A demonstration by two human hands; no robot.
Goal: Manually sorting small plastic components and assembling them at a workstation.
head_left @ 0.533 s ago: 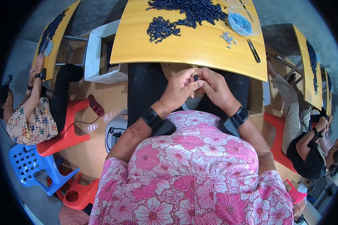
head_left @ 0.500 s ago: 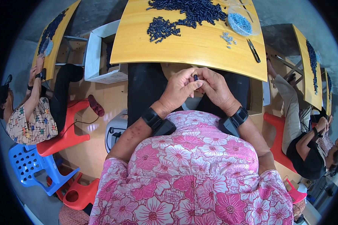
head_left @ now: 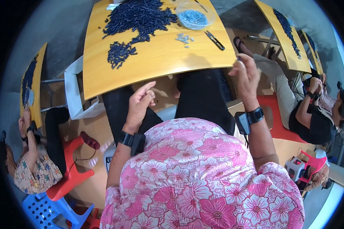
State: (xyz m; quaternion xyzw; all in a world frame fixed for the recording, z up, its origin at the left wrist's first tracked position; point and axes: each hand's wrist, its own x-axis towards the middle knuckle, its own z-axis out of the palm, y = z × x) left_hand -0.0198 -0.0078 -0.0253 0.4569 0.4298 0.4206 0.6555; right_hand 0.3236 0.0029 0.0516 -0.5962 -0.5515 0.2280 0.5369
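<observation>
My right hand (head_left: 246,78) is raised beside the table's right front corner, its fingers closed in a pinch. The tip of a small dark blue cylindrical piece (head_left: 239,58) shows between them. Below the table's front edge, over my lap, my left hand (head_left: 140,105) has its index finger stretched out and the others loosely bent, with nothing seen in it. On the yellow table (head_left: 160,61) lie a big heap of dark blue pieces (head_left: 135,19) and a smaller cluster (head_left: 120,53). Several small silvery pieces (head_left: 184,38) lie near a clear bowl of light blue bits (head_left: 195,18).
Black thread snips (head_left: 215,40) lie right of the silvery pieces. A white open box (head_left: 74,89) stands left of the table. Co-workers sit at other tables, one (head_left: 38,164) on the left and others on the right (head_left: 313,118). A blue plastic chair (head_left: 53,210) is at lower left.
My hands, together over my lap around a dark piece before, are now apart. The right moved right and up with a dark piece; the left moved left. The view has turned to the right.
</observation>
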